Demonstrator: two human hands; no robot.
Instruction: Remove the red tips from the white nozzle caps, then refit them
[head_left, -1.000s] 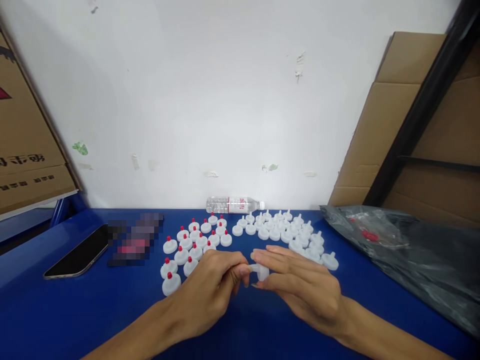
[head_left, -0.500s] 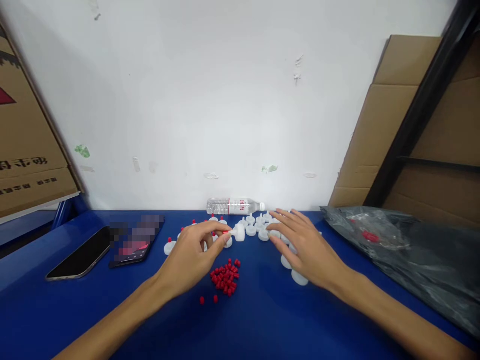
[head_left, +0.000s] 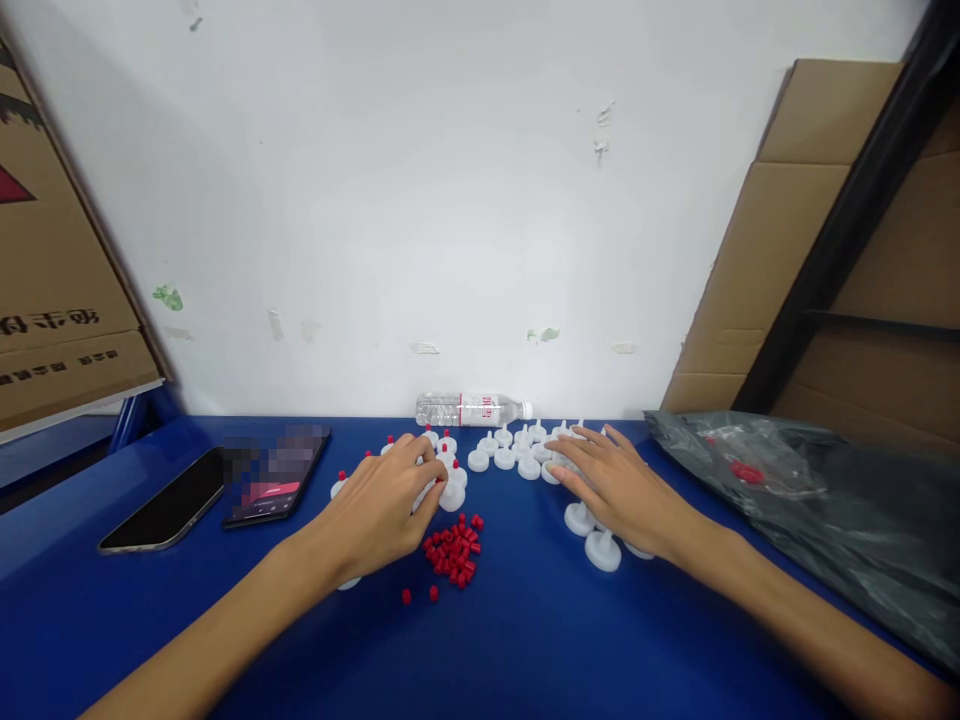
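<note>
My left hand (head_left: 379,510) is curled at the edge of a group of white caps with red tips (head_left: 444,447). Its fingertips pinch one such cap (head_left: 453,494), which rests on the blue table (head_left: 525,640). A pile of small red plugs (head_left: 452,551) lies just in front of that hand. My right hand (head_left: 616,487) lies with its fingers stretched out over a cluster of plain white caps (head_left: 517,461). Two more plain caps (head_left: 602,550) stand by its wrist. It holds nothing.
A clear water bottle (head_left: 472,408) lies against the white wall. Two phones (head_left: 161,503) (head_left: 274,478) lie at the left. A black plastic bag (head_left: 825,500) covers the right side. Cardboard boxes (head_left: 52,290) (head_left: 885,300) and a black shelf post (head_left: 847,220) flank the table.
Both hands came apart from the middle, uncovering the red plugs. My left hand carried a red-tipped cap to the left group and lowered it. My right hand reached out over the plain caps.
</note>
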